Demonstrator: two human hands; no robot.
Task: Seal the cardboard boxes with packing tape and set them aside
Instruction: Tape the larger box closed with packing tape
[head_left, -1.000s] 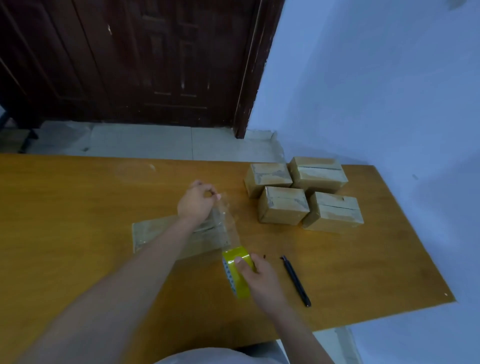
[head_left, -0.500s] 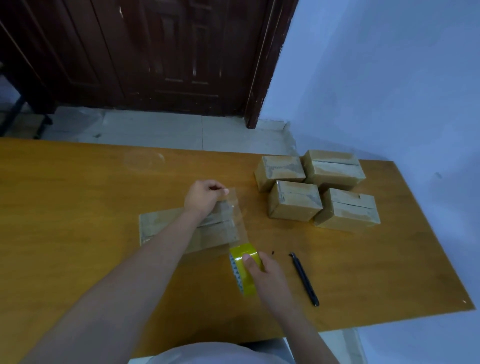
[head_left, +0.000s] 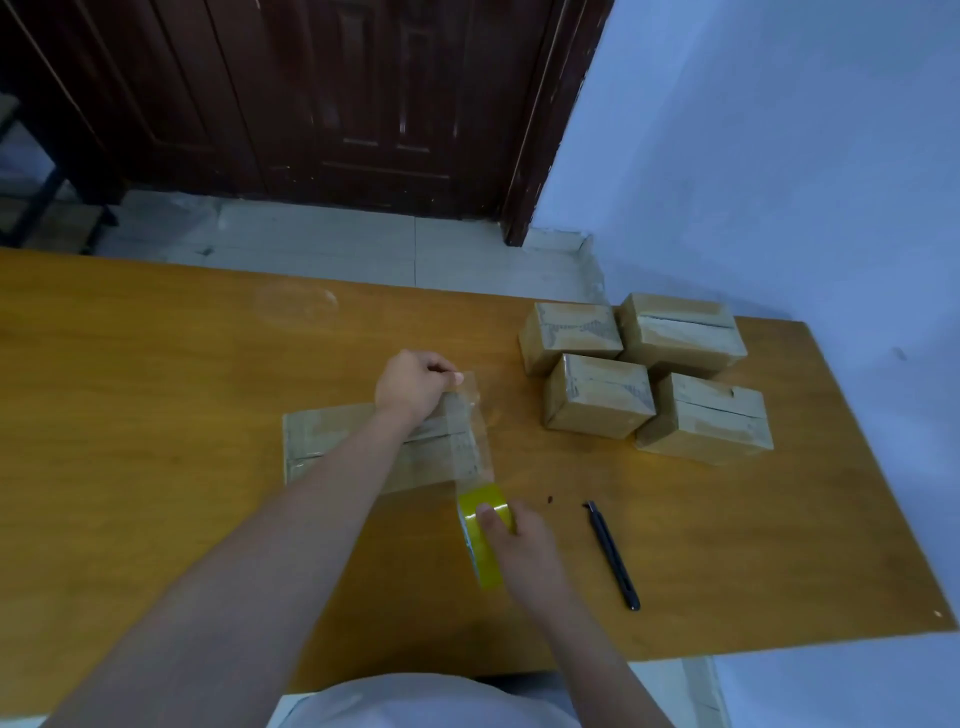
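Observation:
A long flat cardboard box (head_left: 332, 441) lies in the middle of the wooden table (head_left: 156, 364), partly hidden under my left forearm. My left hand (head_left: 413, 387) pinches the free end of a clear tape strip (head_left: 470, 431) at the box's far right corner. The strip runs across the right end of the box down to a yellow tape roll (head_left: 480, 530), which my right hand (head_left: 524, 545) grips at the box's near side. Several taped boxes (head_left: 597, 400) stand grouped at the far right of the table.
A black utility knife (head_left: 613, 553) lies on the table just right of my right hand. A small dark speck (head_left: 549, 500) sits near it. The blue wall (head_left: 779, 156) borders the table's right side, and a dark wooden door (head_left: 337, 104) stands beyond the far edge.
Both hands keep their hold, and the strip stays stretched over the box's right end. Apart from a shift in the view, I see no clear movement.

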